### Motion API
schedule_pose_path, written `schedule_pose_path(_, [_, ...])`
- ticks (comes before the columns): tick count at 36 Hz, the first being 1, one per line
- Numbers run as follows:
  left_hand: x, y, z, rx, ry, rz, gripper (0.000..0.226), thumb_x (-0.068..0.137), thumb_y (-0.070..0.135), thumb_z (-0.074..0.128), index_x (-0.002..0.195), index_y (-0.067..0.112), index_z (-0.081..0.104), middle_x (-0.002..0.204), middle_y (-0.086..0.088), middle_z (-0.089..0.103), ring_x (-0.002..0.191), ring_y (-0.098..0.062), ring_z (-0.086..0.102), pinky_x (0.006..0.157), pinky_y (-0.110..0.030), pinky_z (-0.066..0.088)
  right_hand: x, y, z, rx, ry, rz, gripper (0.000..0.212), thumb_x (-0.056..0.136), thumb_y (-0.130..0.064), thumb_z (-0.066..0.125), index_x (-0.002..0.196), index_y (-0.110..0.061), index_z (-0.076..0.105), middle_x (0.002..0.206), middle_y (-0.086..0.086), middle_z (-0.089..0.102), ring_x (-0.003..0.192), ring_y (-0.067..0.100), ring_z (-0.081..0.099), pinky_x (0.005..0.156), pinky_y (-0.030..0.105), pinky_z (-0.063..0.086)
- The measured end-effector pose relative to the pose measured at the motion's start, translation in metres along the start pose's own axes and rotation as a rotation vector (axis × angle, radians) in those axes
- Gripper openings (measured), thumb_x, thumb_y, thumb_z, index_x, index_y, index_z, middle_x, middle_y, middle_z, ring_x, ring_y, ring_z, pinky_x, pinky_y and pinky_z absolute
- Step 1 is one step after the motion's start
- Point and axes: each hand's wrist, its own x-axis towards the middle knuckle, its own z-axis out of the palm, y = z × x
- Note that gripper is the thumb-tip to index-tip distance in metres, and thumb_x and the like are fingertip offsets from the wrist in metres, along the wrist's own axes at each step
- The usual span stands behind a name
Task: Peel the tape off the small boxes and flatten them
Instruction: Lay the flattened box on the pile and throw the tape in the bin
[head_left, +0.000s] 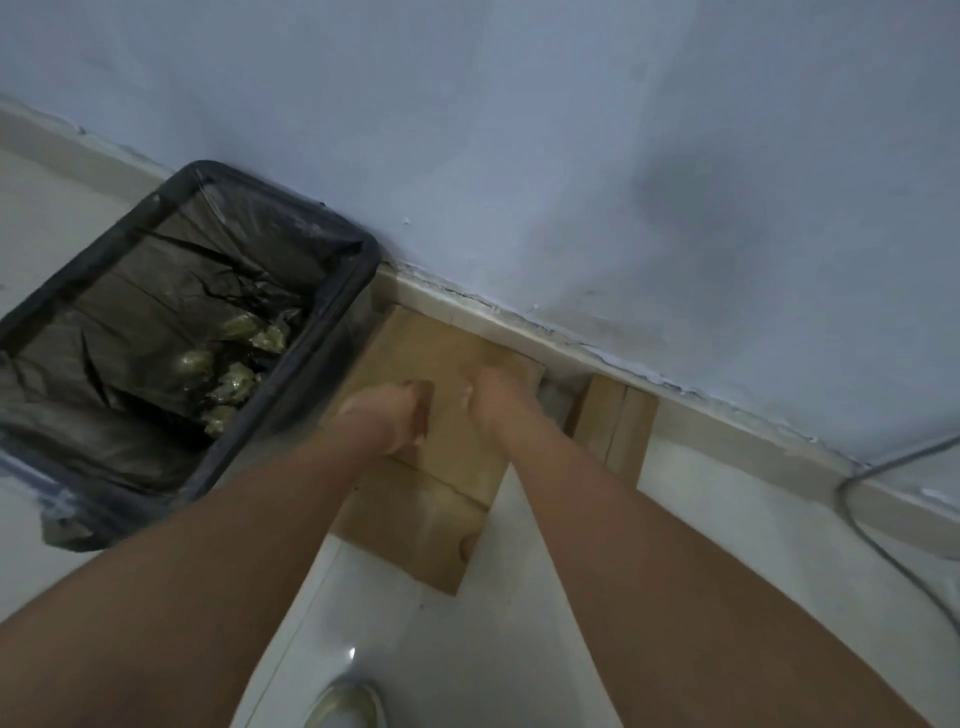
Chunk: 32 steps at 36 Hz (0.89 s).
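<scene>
Both hands, left hand (387, 415) and right hand (491, 400), are pressing down on the flattened brown cardboard box (447, 447) lying on the floor by the wall; finger spread's too blurry to tell, honestly.

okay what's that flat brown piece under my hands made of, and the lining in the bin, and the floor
Flat brown piece: looks like matte cardboard, tan with fold creases. Bin lining: seemingly thin dark plastic film, wrinkled, shiny, folded over the rim. Floor: probably glazed tile, white and glossy with a light reflection.
</scene>
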Motion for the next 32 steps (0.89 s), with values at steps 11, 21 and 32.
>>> schedule_pose_path(11, [-0.056, 0.01, -0.06, -0.381, 0.332, 0.041, 0.019, 0.093, 0.028, 0.052, 0.103, 0.014, 0.06, 0.108, -0.008, 0.063, 0.097, -0.027, 0.058, 0.076, -0.032, 0.045, -0.086, -0.019, -0.058, 0.057, 0.378, -0.068, 0.064, 0.093, -0.065, 0.02, 0.063, -0.015, 0.045, 0.07, 0.002, 0.051, 0.075, 0.026, 0.056, 0.06, 0.031, 0.035])
schedule_pose_path(21, [-0.14, 0.095, -0.132, -1.392, 0.127, 0.164, 0.035, 0.101, 0.039, 0.038, 0.094, 0.014, 0.062, 0.086, -0.003, 0.064, 0.067, -0.014, 0.06, 0.06, -0.025, 0.047, -0.148, -0.065, -0.095, 0.664, 0.381, -0.118, 0.032, 0.088, -0.014, 0.041, 0.118, -0.004, 0.047, 0.119, 0.018, 0.058, 0.105, 0.034, 0.06, 0.089, 0.045, 0.051])
schedule_pose_path(32, [-0.197, 0.114, -0.18, -1.552, 0.113, 0.247, 0.025, 0.098, 0.007, 0.04, 0.083, 0.004, 0.06, 0.079, -0.008, 0.061, 0.072, -0.02, 0.06, 0.064, -0.028, 0.053, -0.208, -0.077, -0.125, 0.511, 0.556, -0.364, 0.057, 0.093, 0.003, 0.032, 0.145, -0.021, 0.038, 0.126, 0.011, 0.053, 0.116, 0.024, 0.051, 0.102, 0.027, 0.037])
